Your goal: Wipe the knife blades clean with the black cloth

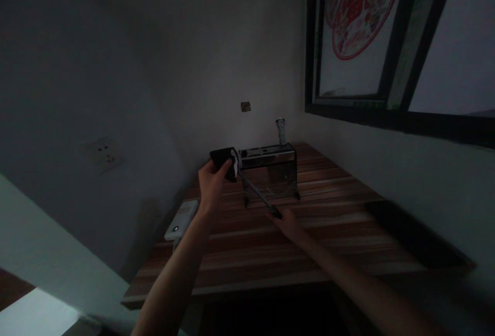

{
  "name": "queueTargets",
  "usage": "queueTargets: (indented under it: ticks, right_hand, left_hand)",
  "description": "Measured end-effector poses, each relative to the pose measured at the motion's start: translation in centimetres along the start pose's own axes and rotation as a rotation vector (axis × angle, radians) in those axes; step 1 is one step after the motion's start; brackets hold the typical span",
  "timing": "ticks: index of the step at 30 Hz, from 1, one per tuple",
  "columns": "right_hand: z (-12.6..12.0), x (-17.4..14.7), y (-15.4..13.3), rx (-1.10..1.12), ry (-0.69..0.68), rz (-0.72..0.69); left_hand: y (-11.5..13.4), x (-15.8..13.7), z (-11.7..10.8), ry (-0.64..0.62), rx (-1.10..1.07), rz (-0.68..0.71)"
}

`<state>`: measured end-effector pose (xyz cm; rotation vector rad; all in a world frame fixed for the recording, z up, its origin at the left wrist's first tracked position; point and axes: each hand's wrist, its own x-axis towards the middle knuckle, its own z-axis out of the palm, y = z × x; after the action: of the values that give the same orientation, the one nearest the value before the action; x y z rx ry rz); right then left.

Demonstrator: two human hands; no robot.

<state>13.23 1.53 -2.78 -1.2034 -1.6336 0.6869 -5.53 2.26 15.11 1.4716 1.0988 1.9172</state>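
My left hand [212,181] is closed on a flat black piece [223,156] with a whitish patch along its right edge, raised at the left end of the box-shaped appliance. In my right hand [286,222] is the dark handle of a screwdriver [256,190]. Its long thin shaft slants up and left, its tip at the black piece; whether they touch I cannot tell. Behind the shaft stands the appliance [270,175], with a black frame, slots on top and small feet. A crumpled silvery object [281,131] stands upright on its top right.
A white power strip or similar slab [182,220] lies at the left of the striped wooden table [240,269]. Toward the right edge is a long dark object [415,230]. Walls close in behind and on both sides; a dark-framed window [346,104] is on the right wall.
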Motion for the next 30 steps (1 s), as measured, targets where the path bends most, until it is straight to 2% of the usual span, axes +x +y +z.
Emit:
queueTargets:
  ticks: [6,11,16,23,30]
  right_hand:
    - [0.0,-0.1,-0.2,0.001,-0.024,-0.018]
    - [0.0,-0.1,-0.2,0.030,-0.025,-0.025]
    - [-0.2,-0.1,0.0,0.057,-0.035,0.003]
    - [-0.4,-0.1,-0.3,0.180,-0.036,-0.043]
    - [-0.4,-0.2,-0.6,0.119,-0.039,-0.045]
  left_hand:
    - [-0.6,-0.7,0.0,0.014,0.020,0.024]
    - [-1.3,-2.6,0.7,0.000,0.031,-0.017]
    - [-3.3,-5.7,2.5,-0.125,0.043,-0.101]
    - [-6.9,-10.0,4.3,-0.297,0.091,-0.199]
    - [-7.4,-10.5,4.3,-0.313,0.022,-0.260]
